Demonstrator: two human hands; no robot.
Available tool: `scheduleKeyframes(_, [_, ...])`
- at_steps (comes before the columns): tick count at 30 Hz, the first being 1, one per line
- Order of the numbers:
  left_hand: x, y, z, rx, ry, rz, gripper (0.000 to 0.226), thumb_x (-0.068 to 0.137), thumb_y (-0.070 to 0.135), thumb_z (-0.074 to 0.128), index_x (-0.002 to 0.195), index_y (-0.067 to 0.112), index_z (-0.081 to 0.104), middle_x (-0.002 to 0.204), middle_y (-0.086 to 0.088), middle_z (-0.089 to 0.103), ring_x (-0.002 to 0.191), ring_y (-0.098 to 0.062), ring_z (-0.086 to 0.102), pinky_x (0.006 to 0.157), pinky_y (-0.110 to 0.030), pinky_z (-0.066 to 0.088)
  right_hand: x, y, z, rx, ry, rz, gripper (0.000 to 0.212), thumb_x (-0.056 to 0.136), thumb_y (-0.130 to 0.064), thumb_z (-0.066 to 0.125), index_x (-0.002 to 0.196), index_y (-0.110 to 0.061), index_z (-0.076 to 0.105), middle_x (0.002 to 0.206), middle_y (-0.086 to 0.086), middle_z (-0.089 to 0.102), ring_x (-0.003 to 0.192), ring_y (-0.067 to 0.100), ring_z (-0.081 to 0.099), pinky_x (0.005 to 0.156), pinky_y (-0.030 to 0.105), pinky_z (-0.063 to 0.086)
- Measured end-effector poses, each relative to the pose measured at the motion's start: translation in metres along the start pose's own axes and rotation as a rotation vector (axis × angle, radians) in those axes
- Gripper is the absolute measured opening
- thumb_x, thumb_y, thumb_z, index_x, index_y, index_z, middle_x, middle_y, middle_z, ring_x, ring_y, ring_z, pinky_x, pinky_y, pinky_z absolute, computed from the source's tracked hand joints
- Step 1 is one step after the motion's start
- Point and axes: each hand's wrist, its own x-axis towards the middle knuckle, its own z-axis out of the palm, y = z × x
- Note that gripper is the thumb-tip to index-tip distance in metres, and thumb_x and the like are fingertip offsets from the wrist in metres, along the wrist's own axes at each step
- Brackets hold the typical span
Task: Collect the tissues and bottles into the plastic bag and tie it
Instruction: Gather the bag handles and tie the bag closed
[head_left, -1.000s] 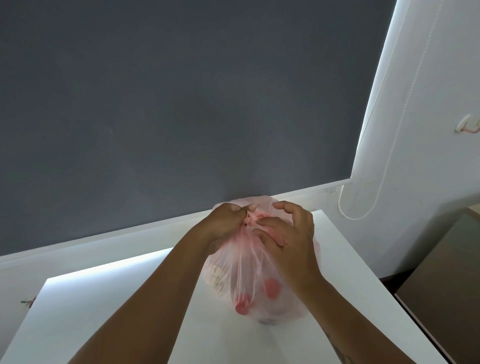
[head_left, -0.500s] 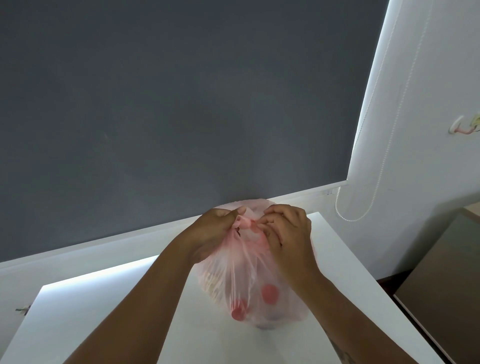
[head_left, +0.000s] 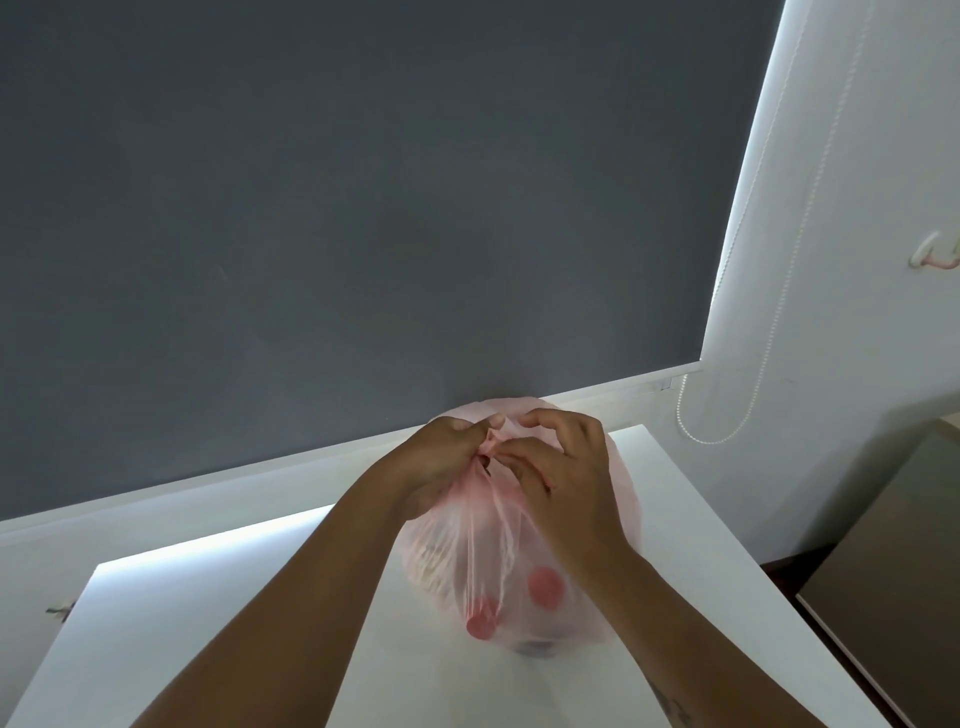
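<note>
White table (head_left: 208, 623): L hand (head_left: 431, 462) & R hand (head_left: 566, 483) pinch bag (head_left: 498, 561) top.

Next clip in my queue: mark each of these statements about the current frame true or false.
1. The left hand and the right hand both pinch the gathered top of the pink plastic bag. True.
2. The bag is flat and empty. False: it bulges, and red bottle caps show through it.
3. The bag is lifted clear of the white table. False: its bottom rests on the table.
4. A bead cord hangs beside the grey blind. True.
</note>
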Motion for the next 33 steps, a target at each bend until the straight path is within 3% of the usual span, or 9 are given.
scheduleKeyframes(3, [-0.002,-0.003,-0.003,-0.041,0.043,0.085,0.037,0.095,0.039,0.062,0.071,0.015,0.076,0.078,-0.006,0.070,0.074,-0.020,0.063,0.083,-0.036,0.052,0.001,0.000,0.000,0.050,0.026,0.080,0.026,0.094,-0.027,0.052,0.085,-0.022,0.075,0.107,-0.003,0.065,0.106,0.013,0.046,0.094,0.032,0.041])
scheduleKeyframes(6, [-0.008,-0.006,-0.013,-0.151,0.009,0.131,0.031,0.093,0.029,0.065,0.096,0.001,0.075,0.085,-0.014,0.071,0.075,-0.023,0.067,0.073,-0.031,0.055,0.004,-0.001,-0.003,0.114,0.055,0.151,0.019,0.090,-0.021,0.056,0.084,-0.019,0.073,0.098,-0.005,0.065,0.099,0.005,0.043,0.090,0.032,0.040])
scheduleKeyframes(9, [-0.013,-0.008,-0.023,-0.199,-0.068,0.120,0.036,0.091,0.026,0.065,0.112,-0.003,0.070,0.093,-0.017,0.072,0.084,-0.024,0.068,0.077,-0.032,0.055,0.007,-0.003,-0.004,0.165,0.040,0.215,0.019,0.090,-0.023,0.053,0.084,-0.019,0.071,0.095,-0.007,0.065,0.097,0.004,0.045,0.091,0.034,0.042])
scheduleKeyframes(12, [-0.016,-0.008,-0.028,-0.217,-0.069,0.122,0.034,0.089,0.021,0.065,0.115,0.000,0.070,0.103,-0.018,0.073,0.094,-0.024,0.070,0.082,-0.031,0.056,0.007,-0.002,-0.006,0.178,0.033,0.251,0.021,0.091,-0.027,0.050,0.083,-0.020,0.068,0.096,-0.007,0.065,0.097,0.007,0.046,0.091,0.031,0.043])
scheduleKeyframes(15, [-0.015,-0.008,-0.027,-0.202,0.058,0.127,0.027,0.088,0.019,0.069,0.107,0.000,0.073,0.104,-0.019,0.074,0.091,-0.025,0.071,0.082,-0.033,0.058,0.008,-0.001,-0.008,0.169,0.023,0.236,0.023,0.091,-0.031,0.047,0.082,-0.020,0.066,0.092,-0.007,0.066,0.092,0.005,0.047,0.089,0.028,0.042])
scheduleKeyframes(19, [-0.013,-0.009,-0.025,-0.247,0.204,0.119,0.018,0.087,0.019,0.073,0.090,0.001,0.075,0.086,-0.014,0.074,0.075,-0.022,0.068,0.071,-0.030,0.057,0.007,0.001,-0.010,0.131,0.015,0.226,0.017,0.090,-0.020,0.052,0.080,-0.018,0.066,0.086,-0.005,0.068,0.085,0.001,0.045,0.087,0.021,0.039])
scheduleKeyframes(24, [-0.007,-0.011,-0.031,-0.081,0.453,0.186,0.025,0.084,0.026,0.077,0.064,0.013,0.069,0.061,0.002,0.059,0.058,-0.011,0.052,0.062,-0.021,0.048,0.006,0.011,-0.021,0.059,-0.030,0.275,0.016,0.087,-0.013,0.052,0.079,-0.022,0.063,0.084,-0.011,0.064,0.085,0.008,0.049,0.083,0.024,0.040])
scheduleKeyframes(30, [-0.005,-0.016,-0.038,-0.031,0.662,0.271,0.019,0.086,0.026,0.074,0.073,0.013,0.073,0.065,0.006,0.069,0.066,-0.010,0.060,0.071,-0.026,0.049,0.008,0.021,-0.036,-0.021,0.007,0.303,0.020,0.089,-0.010,0.051,0.077,-0.025,0.055,0.082,-0.011,0.061,0.082,0.018,0.052,0.077,0.034,0.041])
scheduleKeyframes(33, [-0.007,-0.023,-0.047,-0.025,0.818,0.286,0.021,0.088,0.032,0.071,0.075,0.016,0.071,0.074,0.004,0.070,0.070,-0.012,0.059,0.065,-0.024,0.044,0.010,0.031,-0.044,-0.045,0.082,0.340,0.028,0.090,-0.002,0.057,0.077,-0.027,0.051,0.082,-0.012,0.058,0.079,0.021,0.053,0.077,0.041,0.045])
